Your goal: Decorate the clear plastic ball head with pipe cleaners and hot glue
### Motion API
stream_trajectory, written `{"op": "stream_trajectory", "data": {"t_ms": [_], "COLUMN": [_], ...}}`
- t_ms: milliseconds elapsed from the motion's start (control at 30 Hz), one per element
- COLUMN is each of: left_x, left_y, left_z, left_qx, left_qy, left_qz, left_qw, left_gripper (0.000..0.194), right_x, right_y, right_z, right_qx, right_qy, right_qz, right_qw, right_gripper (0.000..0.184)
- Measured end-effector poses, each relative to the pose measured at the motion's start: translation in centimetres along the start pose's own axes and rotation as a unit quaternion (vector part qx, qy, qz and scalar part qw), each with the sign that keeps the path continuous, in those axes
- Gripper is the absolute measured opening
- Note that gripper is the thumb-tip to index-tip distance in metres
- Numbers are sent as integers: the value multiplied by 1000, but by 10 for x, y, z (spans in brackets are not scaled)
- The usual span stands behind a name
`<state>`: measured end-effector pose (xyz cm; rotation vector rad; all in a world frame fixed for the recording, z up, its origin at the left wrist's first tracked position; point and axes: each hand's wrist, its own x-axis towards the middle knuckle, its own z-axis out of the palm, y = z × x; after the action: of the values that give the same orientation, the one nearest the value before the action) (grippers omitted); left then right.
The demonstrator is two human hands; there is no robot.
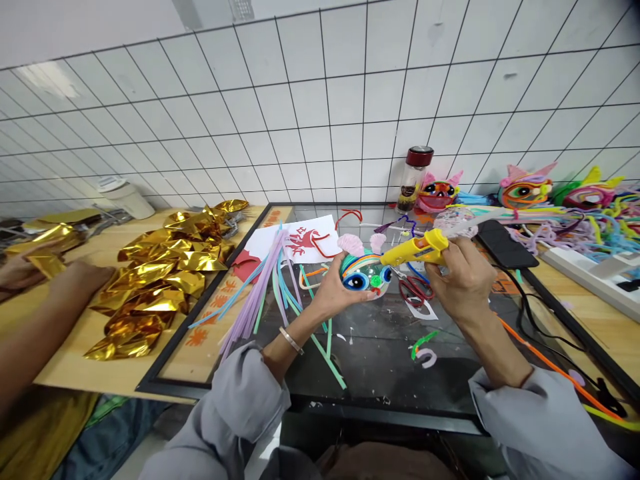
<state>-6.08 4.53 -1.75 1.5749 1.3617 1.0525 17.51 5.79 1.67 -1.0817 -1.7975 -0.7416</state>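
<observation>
Piece looked roughly mid-build. The clear-bodied animal head (371,265) was up above the black-framed glass panel (360,373), pinched between the thumb and fingers of the person's left hand (327,291). Right hand (463,280) was wrapped round the yellow glue gun (413,249), nozzle by the head's upper side — couldn't tell if it touched, or if the trigger was pressed.

Done: pink ears, both blue eyes, green nose, coloured strips across the brow. Left, judging by the fuller heads at the back (525,190): more covering, since the face showed see-through between the eyes. Far side hidden — couldn't call it.

Loose stock was near: pipe-cleaner bundle (265,287); red-handled scissors (416,291) lay behind the green and pale offcuts (426,358).
</observation>
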Motion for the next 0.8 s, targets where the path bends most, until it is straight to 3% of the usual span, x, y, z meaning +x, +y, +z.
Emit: {"op": "stream_trajectory", "data": {"t_ms": [300, 800], "left_x": [0, -1], "left_y": [-3, -3], "left_z": [1, 7], "left_qx": [19, 35], "left_qy": [7, 18], "left_qz": [-15, 44], "left_qw": [1000, 998], "left_gripper": [114, 109], "right_x": [2, 1], "right_y": [-10, -26], "right_z": [-1, 1], "right_qx": [-16, 4], "right_qy": [1, 3], "right_qz": [-22, -47], "right_qw": [1000, 999], "right_gripper": [16, 14]}}
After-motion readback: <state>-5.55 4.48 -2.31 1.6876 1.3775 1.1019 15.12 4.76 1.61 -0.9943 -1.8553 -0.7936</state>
